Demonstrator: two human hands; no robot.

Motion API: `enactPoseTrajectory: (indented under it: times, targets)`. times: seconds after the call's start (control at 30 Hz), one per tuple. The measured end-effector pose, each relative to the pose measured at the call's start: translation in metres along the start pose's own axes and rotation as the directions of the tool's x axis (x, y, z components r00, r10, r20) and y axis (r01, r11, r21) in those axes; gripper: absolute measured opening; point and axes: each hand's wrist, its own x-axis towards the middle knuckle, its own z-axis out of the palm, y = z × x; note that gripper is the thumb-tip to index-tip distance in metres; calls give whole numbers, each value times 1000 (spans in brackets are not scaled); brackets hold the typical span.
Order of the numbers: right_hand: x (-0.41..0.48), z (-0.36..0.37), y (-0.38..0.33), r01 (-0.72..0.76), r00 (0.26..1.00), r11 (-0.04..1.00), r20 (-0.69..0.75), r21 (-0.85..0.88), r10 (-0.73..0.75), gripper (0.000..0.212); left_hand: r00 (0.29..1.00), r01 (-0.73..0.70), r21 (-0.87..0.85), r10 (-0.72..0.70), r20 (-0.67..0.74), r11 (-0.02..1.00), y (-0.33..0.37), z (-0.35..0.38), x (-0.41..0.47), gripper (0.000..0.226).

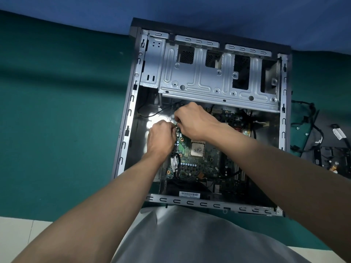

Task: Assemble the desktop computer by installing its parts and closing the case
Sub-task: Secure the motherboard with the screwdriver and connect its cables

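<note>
An open desktop case lies on its side on a green table. Its green motherboard sits inside, with a bare silver processor at its middle. A grey metal drive cage spans the far half of the case. My left hand and my right hand meet at the board's upper left edge. Both have curled fingers that pinch something small and dark there, seemingly a thin cable connector. The fingertips hide it. A thin black wire runs from that spot to the case's left wall.
Loose black cables and a dark component lie on the table to the right of the case. Green cloth covers the table on the left. A blue wall stands behind. My grey shirt fills the lower middle.
</note>
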Motion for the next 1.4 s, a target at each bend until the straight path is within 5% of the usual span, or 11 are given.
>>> enactPoseTrajectory:
  times: [0.23,0.4,0.67,1.23,1.4]
  targets:
    - [3,2,0,-1,1000,1000,-24,11,1,34,960,276,-324,-278,41,905,1,0,8,11]
    - [0,5,2,-13,998,1000,-62,12,14,28,997,72,-64,-73,1,995,0,2,4,12]
    - [-3,7,5,-40,995,998,-89,45,44,6,995,-104,182,101,26,978,-1,2,1,7]
    - [5,4,3,38,999,999,-32,-33,-39,30,1000,-25,133,22,20,991,1,-1,3,17]
    - [7,3,0,85,996,993,-30,-85,-88,9,1000,4,103,-6,20,995,2,-2,2,18]
